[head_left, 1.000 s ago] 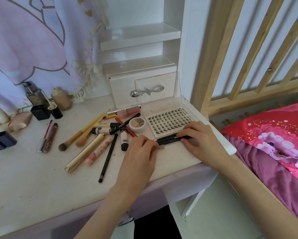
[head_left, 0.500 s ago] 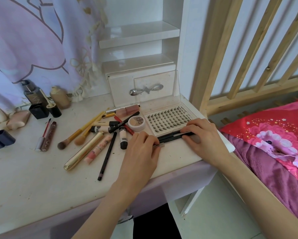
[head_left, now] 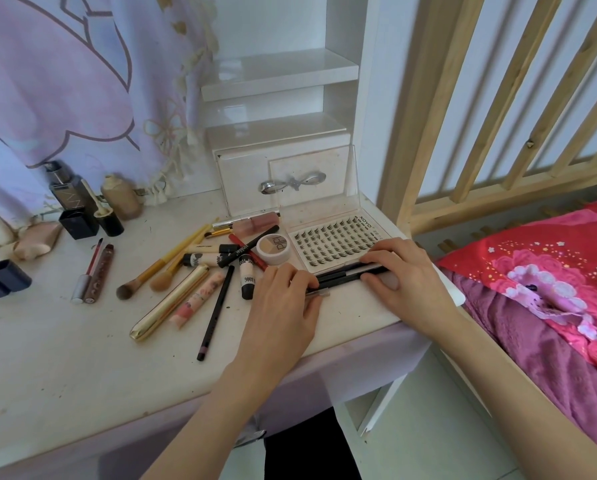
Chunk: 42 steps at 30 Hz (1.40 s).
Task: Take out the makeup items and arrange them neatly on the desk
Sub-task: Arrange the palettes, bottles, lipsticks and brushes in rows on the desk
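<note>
Right at the desk's near-right corner, both hands work on a small bundle of black makeup pencils lying crosswise, just in front of the open false-lash case. The left hand lies palm down with its fingers curled onto the bundle's left end, where a short clear-capped piece shows under the fingertips; the right hand pinches the right end between thumb below and fingers above. The lash case has its clear lid standing up against the white drawer unit, and its right edge sits near the desk's right rim, beyond which are a wooden bed rail and a red floral pillow.

Left of the hands the loose items crowd together: a round concealer pot touching the case's left side, a red pencil and a black pencil crossed over cream tubes, two yellow-handled brushes, a gold tube, a pink patterned tube and a long black liner pencil pointing toward the front edge. Further left lie two lip-gloss wands side by side, and bottles stand along the curtain. What the pale lump by the far left is, perhaps a sponge, I cannot say. Bare desktop stretches across the front-left, between the liner pencil and the near edge.
</note>
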Each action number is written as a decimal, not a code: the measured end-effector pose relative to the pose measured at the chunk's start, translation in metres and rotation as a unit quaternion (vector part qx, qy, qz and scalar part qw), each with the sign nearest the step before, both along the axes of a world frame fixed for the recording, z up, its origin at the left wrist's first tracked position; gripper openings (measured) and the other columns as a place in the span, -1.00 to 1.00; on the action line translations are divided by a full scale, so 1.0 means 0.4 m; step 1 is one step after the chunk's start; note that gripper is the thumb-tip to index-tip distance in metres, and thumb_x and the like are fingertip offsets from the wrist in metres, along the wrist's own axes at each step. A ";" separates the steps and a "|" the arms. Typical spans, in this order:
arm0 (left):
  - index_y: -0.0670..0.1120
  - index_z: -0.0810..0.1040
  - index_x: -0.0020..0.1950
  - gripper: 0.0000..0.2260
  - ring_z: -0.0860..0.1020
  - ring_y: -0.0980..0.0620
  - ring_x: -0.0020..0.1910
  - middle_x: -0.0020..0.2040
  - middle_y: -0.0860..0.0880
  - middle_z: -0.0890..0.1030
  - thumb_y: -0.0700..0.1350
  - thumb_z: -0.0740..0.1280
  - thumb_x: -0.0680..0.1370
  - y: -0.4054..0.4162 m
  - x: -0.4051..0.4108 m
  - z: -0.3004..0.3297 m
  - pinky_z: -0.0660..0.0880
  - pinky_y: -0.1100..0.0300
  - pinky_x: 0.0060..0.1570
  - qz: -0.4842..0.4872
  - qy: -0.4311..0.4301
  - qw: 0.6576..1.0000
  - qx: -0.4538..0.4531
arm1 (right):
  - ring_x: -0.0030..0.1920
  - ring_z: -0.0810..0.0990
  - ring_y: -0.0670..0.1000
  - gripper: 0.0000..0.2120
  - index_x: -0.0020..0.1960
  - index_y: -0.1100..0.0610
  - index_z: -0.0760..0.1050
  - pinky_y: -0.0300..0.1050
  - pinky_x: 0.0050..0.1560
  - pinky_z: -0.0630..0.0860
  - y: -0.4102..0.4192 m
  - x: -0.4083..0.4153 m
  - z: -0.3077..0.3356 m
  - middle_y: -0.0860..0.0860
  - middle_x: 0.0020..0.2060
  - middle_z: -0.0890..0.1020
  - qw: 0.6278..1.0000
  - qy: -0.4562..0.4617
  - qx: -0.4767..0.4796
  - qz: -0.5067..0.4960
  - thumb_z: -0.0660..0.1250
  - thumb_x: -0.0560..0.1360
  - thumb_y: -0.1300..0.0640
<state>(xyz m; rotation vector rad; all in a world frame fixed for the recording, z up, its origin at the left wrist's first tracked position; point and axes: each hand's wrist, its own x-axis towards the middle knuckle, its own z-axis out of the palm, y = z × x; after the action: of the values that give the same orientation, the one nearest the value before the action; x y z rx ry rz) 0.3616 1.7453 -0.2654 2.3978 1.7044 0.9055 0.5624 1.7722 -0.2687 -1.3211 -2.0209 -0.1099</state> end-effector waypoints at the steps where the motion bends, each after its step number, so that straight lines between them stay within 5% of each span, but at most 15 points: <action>1: -0.09 0.54 0.04 -0.84 0.41 -0.01 0.02 -0.01 -0.03 0.52 -0.11 0.36 0.49 -0.002 0.000 0.001 0.28 0.21 0.08 0.000 0.004 1.000 0.002 | -0.04 0.58 0.18 -0.78 -0.02 0.21 0.61 -0.01 0.02 0.41 -0.002 -0.002 0.002 0.13 -0.06 0.60 1.000 -0.003 -0.001 0.001 0.49 0.35 0.28; 8: -0.06 0.50 0.18 -0.72 0.42 -0.04 0.12 0.12 -0.03 0.50 0.00 0.31 0.51 -0.015 -0.015 0.014 0.29 0.13 0.12 -0.008 0.044 0.999 0.014 | 0.01 0.58 0.16 -0.81 0.01 0.22 0.62 0.04 0.07 0.48 -0.010 -0.030 0.021 0.12 -0.05 0.61 1.000 -0.007 0.001 0.015 0.46 0.40 0.23; 12: -0.08 0.44 0.28 -0.65 0.44 -0.06 0.20 0.22 -0.06 0.49 -0.01 0.30 0.53 -0.018 -0.051 0.040 0.35 0.05 0.16 -0.012 0.046 0.998 0.032 | 0.04 0.57 0.15 -0.81 0.02 0.21 0.61 -0.09 0.12 0.39 -0.013 -0.076 0.045 0.11 -0.02 0.62 1.000 -0.003 -0.001 0.029 0.42 0.42 0.22; 18: -0.08 0.47 0.28 -0.67 0.45 -0.06 0.22 0.21 -0.05 0.51 -0.08 0.30 0.52 -0.015 -0.185 0.063 0.36 0.02 0.20 0.043 0.059 0.997 0.034 | -0.05 0.57 0.15 -0.88 -0.04 0.19 0.62 0.04 -0.02 0.44 -0.002 -0.208 0.087 0.08 -0.10 0.63 0.997 -0.005 -0.031 0.067 0.40 0.44 0.21; 25: -0.08 0.51 0.25 -0.69 0.42 -0.07 0.24 0.21 -0.04 0.51 -0.08 0.31 0.52 -0.024 -0.352 0.034 0.31 0.06 0.19 0.095 0.047 0.994 0.005 | 0.14 0.42 0.03 -0.76 0.17 0.04 0.54 -0.06 0.11 0.33 0.068 -0.346 0.107 -0.01 0.09 0.53 0.985 -0.118 -0.105 0.063 0.20 0.57 0.06; 32: -0.12 0.53 0.20 -0.64 0.44 -0.07 0.21 0.16 -0.08 0.53 0.02 0.11 0.55 -0.037 -0.391 0.006 0.30 0.13 0.18 0.114 -0.001 0.993 0.042 | -0.12 0.40 -0.04 -0.59 0.01 0.07 0.36 -0.15 -0.17 0.31 0.042 -0.401 0.087 -0.07 -0.10 0.39 0.976 -0.090 -0.200 -0.005 0.30 0.42 -0.24; 37: -0.14 0.54 0.17 -0.75 0.46 -0.07 0.17 0.13 -0.08 0.52 -0.09 0.23 0.55 -0.043 -0.395 0.000 0.36 0.09 0.17 0.119 -0.035 0.990 0.062 | -0.01 0.53 0.08 -0.58 0.16 0.13 0.29 -0.13 -0.18 0.32 0.031 -0.428 0.083 0.04 0.08 0.49 0.966 -0.102 -0.233 -0.042 0.29 0.47 -0.11; 42: -0.13 0.52 0.19 -0.75 0.43 -0.02 0.19 0.16 -0.06 0.49 -0.13 0.24 0.53 -0.047 -0.398 0.001 0.35 0.13 0.21 0.116 -0.067 0.989 0.057 | -0.17 0.47 0.10 -0.81 0.00 0.12 0.26 -0.12 -0.24 0.28 0.025 -0.431 0.093 0.04 -0.15 0.46 0.968 -0.083 -0.226 -0.066 0.20 0.51 0.04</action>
<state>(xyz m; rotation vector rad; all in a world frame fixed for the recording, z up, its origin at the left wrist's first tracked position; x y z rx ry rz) 0.2022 1.7266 -0.2649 2.1771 1.9565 1.1952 0.3899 1.7821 -0.2315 -1.7802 -2.1787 0.1981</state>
